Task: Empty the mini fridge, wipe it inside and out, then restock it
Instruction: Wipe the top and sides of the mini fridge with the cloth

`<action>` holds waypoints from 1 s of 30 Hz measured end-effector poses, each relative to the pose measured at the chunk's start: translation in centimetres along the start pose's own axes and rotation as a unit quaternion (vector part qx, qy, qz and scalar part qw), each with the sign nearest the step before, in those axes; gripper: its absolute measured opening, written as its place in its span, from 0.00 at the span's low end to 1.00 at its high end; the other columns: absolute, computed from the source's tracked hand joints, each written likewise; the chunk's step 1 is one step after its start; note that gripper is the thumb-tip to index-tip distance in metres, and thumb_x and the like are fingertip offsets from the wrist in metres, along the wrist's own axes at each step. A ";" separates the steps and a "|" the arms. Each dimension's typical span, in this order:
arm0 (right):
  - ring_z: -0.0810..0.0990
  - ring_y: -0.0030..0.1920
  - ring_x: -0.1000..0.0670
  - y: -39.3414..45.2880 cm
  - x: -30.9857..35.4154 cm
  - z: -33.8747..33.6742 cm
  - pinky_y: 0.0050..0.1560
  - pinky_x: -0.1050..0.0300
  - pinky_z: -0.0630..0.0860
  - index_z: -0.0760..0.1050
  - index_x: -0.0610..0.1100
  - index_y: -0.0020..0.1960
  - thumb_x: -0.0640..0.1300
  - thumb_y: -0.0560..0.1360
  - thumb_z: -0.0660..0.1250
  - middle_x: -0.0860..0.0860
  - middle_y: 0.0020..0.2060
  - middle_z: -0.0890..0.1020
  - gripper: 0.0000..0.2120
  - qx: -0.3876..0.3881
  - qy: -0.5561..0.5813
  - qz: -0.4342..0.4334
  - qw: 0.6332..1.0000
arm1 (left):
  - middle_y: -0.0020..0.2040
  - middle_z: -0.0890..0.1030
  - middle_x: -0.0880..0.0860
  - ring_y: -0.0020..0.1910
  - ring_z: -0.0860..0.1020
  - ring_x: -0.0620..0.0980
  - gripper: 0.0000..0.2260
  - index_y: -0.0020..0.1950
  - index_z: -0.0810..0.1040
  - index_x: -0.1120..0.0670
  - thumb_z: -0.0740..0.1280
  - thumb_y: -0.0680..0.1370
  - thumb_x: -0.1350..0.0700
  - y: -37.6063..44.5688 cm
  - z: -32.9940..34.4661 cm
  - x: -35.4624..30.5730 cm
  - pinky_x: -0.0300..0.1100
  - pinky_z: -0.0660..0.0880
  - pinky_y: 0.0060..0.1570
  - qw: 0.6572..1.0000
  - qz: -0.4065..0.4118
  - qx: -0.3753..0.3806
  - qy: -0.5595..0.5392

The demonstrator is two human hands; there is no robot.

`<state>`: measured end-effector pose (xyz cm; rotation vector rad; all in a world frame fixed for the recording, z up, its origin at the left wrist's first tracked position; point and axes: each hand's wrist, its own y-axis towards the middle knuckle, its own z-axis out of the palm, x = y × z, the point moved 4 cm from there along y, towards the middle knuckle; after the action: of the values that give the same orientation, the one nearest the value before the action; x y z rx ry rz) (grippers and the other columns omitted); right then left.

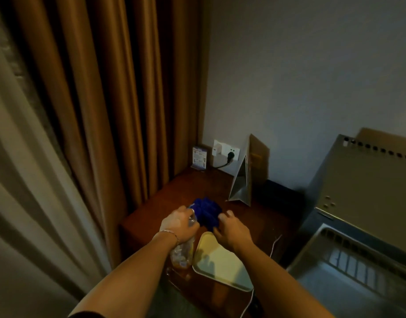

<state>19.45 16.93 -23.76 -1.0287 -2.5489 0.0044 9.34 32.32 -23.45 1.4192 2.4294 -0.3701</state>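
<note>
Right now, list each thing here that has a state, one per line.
Left hand: grips a clear bottle.
Bottle: tilted, neck toward the cloth.
Right hand: pinches the blue cloth.
Cloth: bunched up, held at the bottle's mouth.
Tray: lying on the wooden table, nothing on it.
Plug: in the wall socket.
Fridge: door state can't be told.

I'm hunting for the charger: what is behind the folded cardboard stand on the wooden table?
Behind the triangular folded cardboard stand only bare grey wall shows; the white wall socket with a black plug sits to its left. Anything directly behind is covered.
</note>
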 end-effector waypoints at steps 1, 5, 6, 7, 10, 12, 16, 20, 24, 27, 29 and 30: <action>0.76 0.57 0.47 0.7 -0.1 0.2 0.51 0.53 0.74 0.70 0.49 0.63 0.53 0.80 0.62 0.48 0.62 0.69 0.14 0.005 0.001 0.000 1.000 | 0.56 0.73 0.49 0.56 0.75 0.52 0.15 0.59 0.75 0.47 0.60 0.78 0.42 0.6 0.0 0.0 0.48 0.75 0.51 1.000 -0.001 0.000 0.002; 0.75 0.58 0.46 2.9 -1.1 1.2 0.54 0.50 0.77 0.69 0.49 0.64 0.55 0.80 0.62 0.48 0.62 0.69 0.16 0.022 -0.008 0.015 1.000 | 0.58 0.73 0.48 0.58 0.75 0.51 0.16 0.61 0.74 0.47 0.61 0.77 0.41 3.1 0.3 1.1 0.48 0.75 0.52 1.000 -0.007 0.005 0.000; 0.75 0.58 0.47 3.5 -1.3 1.5 0.55 0.49 0.78 0.69 0.49 0.64 0.55 0.80 0.62 0.48 0.62 0.69 0.17 0.027 -0.008 0.022 0.999 | 0.58 0.73 0.48 0.58 0.74 0.51 0.16 0.61 0.74 0.47 0.61 0.77 0.41 3.6 0.3 1.5 0.47 0.75 0.51 1.000 -0.007 0.009 0.001; 0.75 0.58 0.47 4.1 -1.5 1.8 0.55 0.49 0.78 0.69 0.49 0.65 0.56 0.80 0.62 0.48 0.62 0.69 0.17 0.030 -0.009 0.026 0.999 | 0.58 0.73 0.48 0.57 0.74 0.51 0.16 0.61 0.75 0.47 0.61 0.77 0.41 4.2 0.3 2.0 0.47 0.75 0.51 1.000 -0.007 0.009 0.001; 0.73 0.60 0.46 6.5 -1.5 2.5 0.56 0.51 0.77 0.69 0.48 0.65 0.56 0.80 0.61 0.47 0.63 0.69 0.18 0.033 -0.008 0.027 0.999 | 0.54 0.72 0.47 0.55 0.74 0.49 0.14 0.57 0.75 0.47 0.61 0.78 0.42 6.5 0.1 3.6 0.46 0.75 0.50 1.000 -0.017 0.001 -0.006; 0.73 0.60 0.46 8.4 -1.1 2.8 0.55 0.52 0.76 0.69 0.48 0.65 0.56 0.80 0.60 0.47 0.62 0.69 0.17 0.030 -0.007 0.027 0.999 | 0.54 0.71 0.47 0.54 0.74 0.49 0.13 0.57 0.75 0.47 0.61 0.78 0.42 8.4 0.0 4.8 0.45 0.74 0.49 1.000 -0.020 0.003 -0.006; 0.71 0.62 0.43 12.3 -0.5 3.6 0.55 0.50 0.74 0.67 0.48 0.68 0.58 0.81 0.60 0.47 0.63 0.68 0.20 0.026 -0.007 0.034 0.999 | 0.57 0.71 0.47 0.56 0.74 0.49 0.15 0.60 0.74 0.48 0.60 0.79 0.41 12.2 0.6 7.2 0.46 0.74 0.49 1.000 -0.016 0.017 0.002; 0.68 0.68 0.42 16.3 -0.3 5.0 0.62 0.47 0.73 0.62 0.48 0.75 0.60 0.80 0.59 0.46 0.70 0.65 0.28 0.046 -0.024 0.044 0.998 | 0.60 0.71 0.48 0.58 0.73 0.49 0.17 0.64 0.72 0.48 0.59 0.80 0.41 15.0 1.8 9.1 0.45 0.74 0.50 0.999 0.000 0.045 0.014; 0.61 0.74 0.41 19.6 -0.3 6.5 0.70 0.44 0.67 0.56 0.50 0.79 0.63 0.80 0.59 0.46 0.78 0.56 0.33 0.061 -0.036 0.051 0.996 | 0.61 0.70 0.47 0.58 0.72 0.48 0.18 0.66 0.71 0.47 0.58 0.80 0.41 17.2 3.1 11.1 0.43 0.73 0.51 0.998 -0.005 0.059 0.010; 0.55 0.77 0.40 21.8 -0.8 8.4 0.73 0.42 0.63 0.54 0.52 0.80 0.65 0.79 0.59 0.47 0.80 0.51 0.35 0.082 -0.032 0.057 0.995 | 0.63 0.69 0.47 0.61 0.72 0.48 0.20 0.69 0.69 0.46 0.58 0.80 0.41 18.3 4.7 12.7 0.44 0.73 0.55 0.997 -0.013 0.076 0.010; 0.52 0.78 0.39 23.2 -1.1 10.1 0.74 0.39 0.61 0.53 0.54 0.80 0.66 0.78 0.60 0.47 0.80 0.49 0.36 0.098 -0.025 0.070 0.992 | 0.65 0.68 0.47 0.63 0.71 0.49 0.22 0.71 0.67 0.47 0.58 0.80 0.39 19.1 5.9 13.9 0.47 0.74 0.58 0.996 -0.019 0.090 0.013; 0.50 0.78 0.39 23.4 -1.3 10.4 0.74 0.37 0.59 0.51 0.55 0.80 0.67 0.78 0.60 0.48 0.80 0.48 0.36 0.103 -0.030 0.072 0.992 | 0.66 0.68 0.47 0.63 0.71 0.49 0.23 0.72 0.67 0.47 0.57 0.80 0.39 19.2 6.3 14.1 0.48 0.74 0.59 0.995 -0.019 0.094 0.013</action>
<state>32.19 34.64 -37.21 -1.1424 -2.4579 0.3346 20.40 50.42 -35.96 1.4608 2.5021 -0.6063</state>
